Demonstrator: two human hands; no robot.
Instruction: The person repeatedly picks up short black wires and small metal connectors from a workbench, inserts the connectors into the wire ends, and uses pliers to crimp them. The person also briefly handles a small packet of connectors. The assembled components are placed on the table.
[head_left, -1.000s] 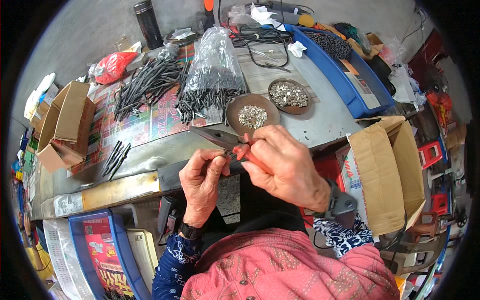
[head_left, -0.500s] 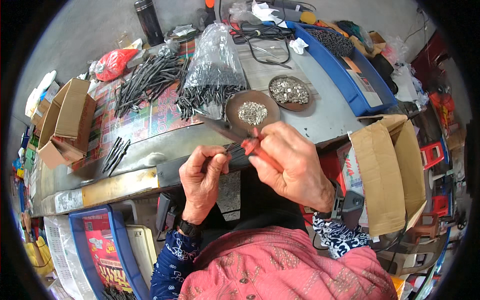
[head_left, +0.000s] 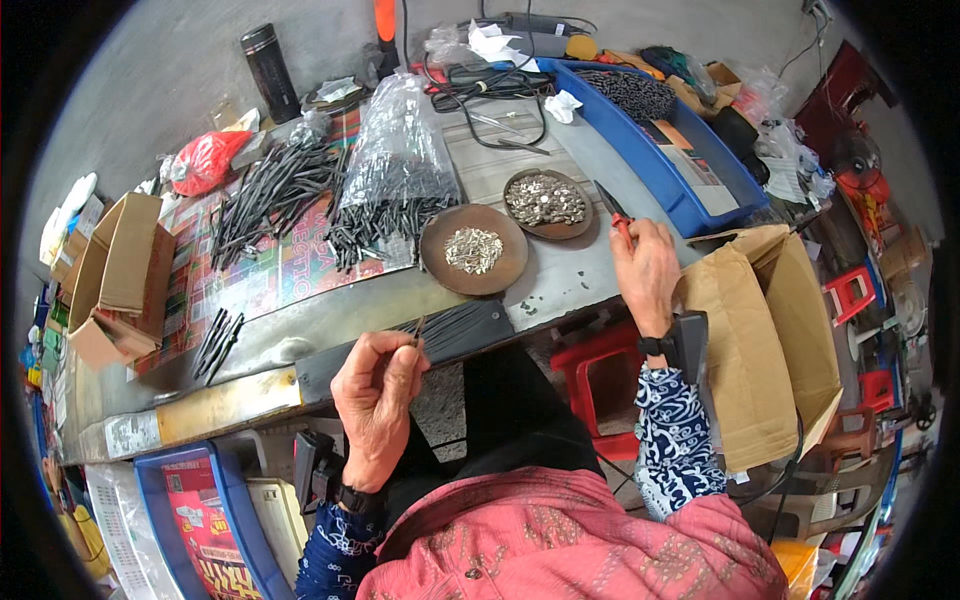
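My left hand (head_left: pixel 375 400) is closed in a pinch over the front edge of the workbench. A short, thin, dark piece (head_left: pixel 419 328) sticks up from between thumb and fingertips. Farther right, my right hand (head_left: pixel 648 275) is closed around a red-handled tool (head_left: pixel 620 226) with a dark pointed end, resting on or just above the bench; I cannot tell whether it is scissors or pliers. Left of the tool are a round dish of flat silvery bits (head_left: pixel 545 199) and a brown dish (head_left: pixel 432 265) holding small pale metal pieces (head_left: pixel 473 250).
Black thin rods (head_left: pixel 265 205) lie heaped at the back left, beside a clear bag (head_left: pixel 400 140) of short black pieces. Several rods (head_left: pixel 218 345) sit near the front edge. A blue bin (head_left: pixel 655 140) stands back right; cardboard boxes (head_left: pixel 745 350) (head_left: pixel 128 265) flank the bench.
My right hand has carried the red-handled tool away from my left hand, to the right beside the dishes. My left hand still pinches the small piece. The view has shifted slightly.
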